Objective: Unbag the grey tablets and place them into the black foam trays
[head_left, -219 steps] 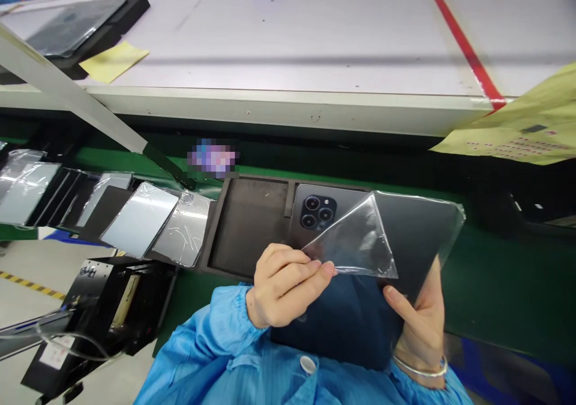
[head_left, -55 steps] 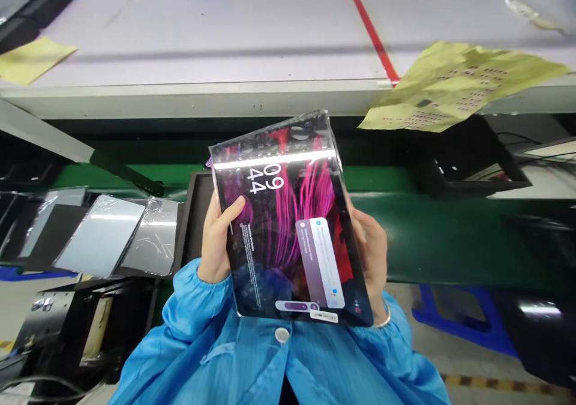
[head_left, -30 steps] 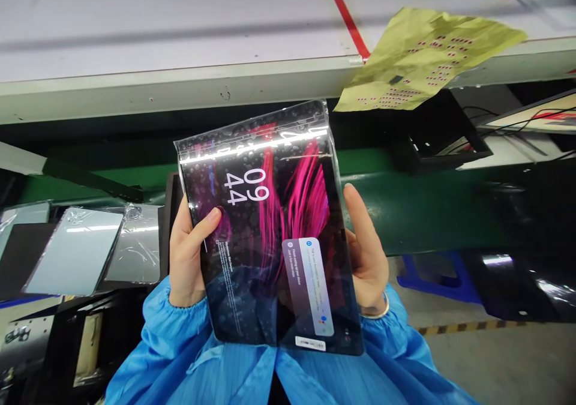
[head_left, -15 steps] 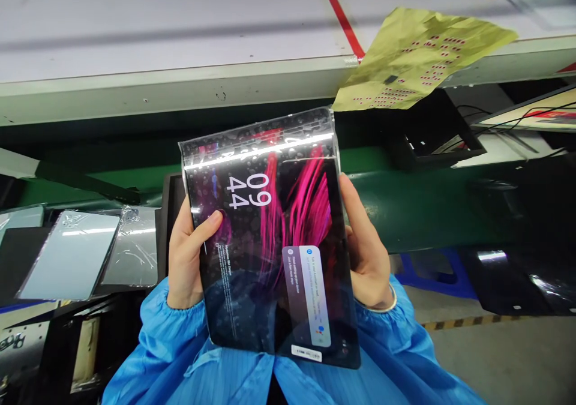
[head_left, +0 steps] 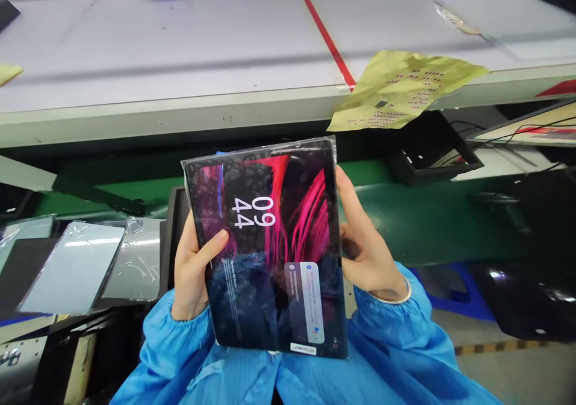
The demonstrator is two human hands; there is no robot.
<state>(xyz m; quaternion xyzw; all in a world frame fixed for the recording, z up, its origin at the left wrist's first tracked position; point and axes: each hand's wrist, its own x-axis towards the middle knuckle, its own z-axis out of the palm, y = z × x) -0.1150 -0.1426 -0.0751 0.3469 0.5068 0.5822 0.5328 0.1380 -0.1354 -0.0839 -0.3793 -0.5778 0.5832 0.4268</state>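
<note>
A tablet (head_left: 270,309) is held upright-ish in front of my blue smock, its lit screen showing 09:44 turned sideways and pink streaks. Clear bubbled film (head_left: 256,153) covers its face and sticks out slightly past the far edge. My left hand (head_left: 195,267) grips the left edge, thumb on the screen and the other fingers hidden behind. Along the right edge, my right hand (head_left: 369,243) holds the tablet or its film near the upper corner; its fingertips are partly hidden. A small white label (head_left: 303,349) sits at the near edge.
Ahead runs a white bench (head_left: 180,51) with red tape, a yellow paper sheet (head_left: 400,87) hanging over its edge. Film-wrapped tablet-like panels (head_left: 72,267) lie at left beside a black tray (head_left: 173,213). A black box (head_left: 432,153) and a blue stool (head_left: 454,297) are at right.
The film, which bulged up in a curl at the tablet's far end, now lies flatter over the screen. My right hand has shifted up slightly along the edge. The view has tilted up.
</note>
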